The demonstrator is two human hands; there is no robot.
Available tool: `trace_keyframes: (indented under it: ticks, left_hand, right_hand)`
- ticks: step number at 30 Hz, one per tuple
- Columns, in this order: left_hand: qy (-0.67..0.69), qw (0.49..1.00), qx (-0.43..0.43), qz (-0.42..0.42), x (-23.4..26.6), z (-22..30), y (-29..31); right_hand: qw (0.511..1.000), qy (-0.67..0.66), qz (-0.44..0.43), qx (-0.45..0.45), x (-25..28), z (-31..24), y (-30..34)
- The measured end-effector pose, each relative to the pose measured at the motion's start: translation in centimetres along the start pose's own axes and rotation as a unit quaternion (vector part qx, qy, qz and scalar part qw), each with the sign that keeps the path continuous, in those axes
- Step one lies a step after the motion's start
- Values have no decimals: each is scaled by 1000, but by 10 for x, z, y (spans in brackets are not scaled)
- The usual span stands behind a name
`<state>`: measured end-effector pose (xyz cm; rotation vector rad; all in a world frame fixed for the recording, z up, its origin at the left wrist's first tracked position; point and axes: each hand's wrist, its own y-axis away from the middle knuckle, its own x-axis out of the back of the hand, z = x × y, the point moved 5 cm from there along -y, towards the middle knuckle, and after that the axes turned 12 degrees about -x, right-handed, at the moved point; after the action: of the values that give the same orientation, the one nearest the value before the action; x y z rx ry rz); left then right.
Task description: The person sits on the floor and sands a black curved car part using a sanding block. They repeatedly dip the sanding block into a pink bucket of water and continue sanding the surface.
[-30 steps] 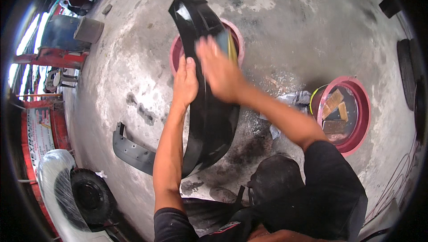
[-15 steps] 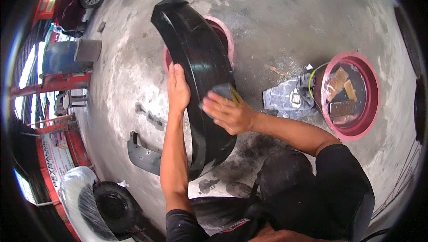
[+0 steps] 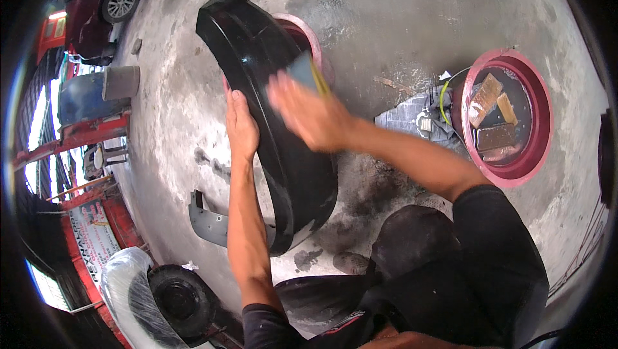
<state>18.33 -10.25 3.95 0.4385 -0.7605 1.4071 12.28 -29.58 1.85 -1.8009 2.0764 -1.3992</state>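
A long curved black plastic car panel [image 3: 270, 91] stands on edge on the wet concrete floor, its upper end leaning over a pink basin [image 3: 313, 40]. My left hand [image 3: 241, 124] grips the panel's left rim and steadies it. My right hand [image 3: 308, 114] presses a grey-blue sanding pad with a yellow edge [image 3: 305, 71] flat against the panel's inner face; the hand is blurred by motion. My knees, in dark clothing, are just below the panel.
A second pink basin [image 3: 537, 156] at the right holds dark water and several brown blocks. A crumpled cloth [image 3: 412, 117] lies beside it. A grey plastic piece [image 3: 209, 220] lies at lower left, near a tyre [image 3: 180, 297]. A red car [image 3: 96, 21] is parked at upper left.
My right hand with the pad slid down the panel half a second ago and has moved back up toward its upper part. My left hand kept its hold on the rim.
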Motion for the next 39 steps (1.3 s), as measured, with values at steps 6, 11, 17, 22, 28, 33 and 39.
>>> trace_keyframes:
  ticks: [6, 11, 17, 22, 28, 33, 39]
  left_hand:
    - [-31, 999, 10, 9, 5, 16, -12]
    - [-3, 1000, 6, -4, -2, 13, -5]
    - [-17, 1000, 17, 4, 9, 13, -9]
    - [5, 1000, 19, -7, -3, 18, -8]
    - [0, 999, -54, 7, 2, 20, -12]
    - [21, 999, -42, -16, -7, 19, -14]
    - [8, 999, -52, 1, 2, 20, -11]
  right_hand:
    - [980, -60, 21, -186, -16, 36, -36]
    - [973, -80, 37, -215, -6, 7, 31]
    - [955, -115, 28, -272, -17, 39, -27]
    - [955, -81, 83, -275, -16, 49, -31]
    - [964, -36, 127, -230, -19, 42, -34]
    - [947, -95, -19, -307, -44, 108, -105]
    - [967, -87, 46, -235, -29, 71, -45]
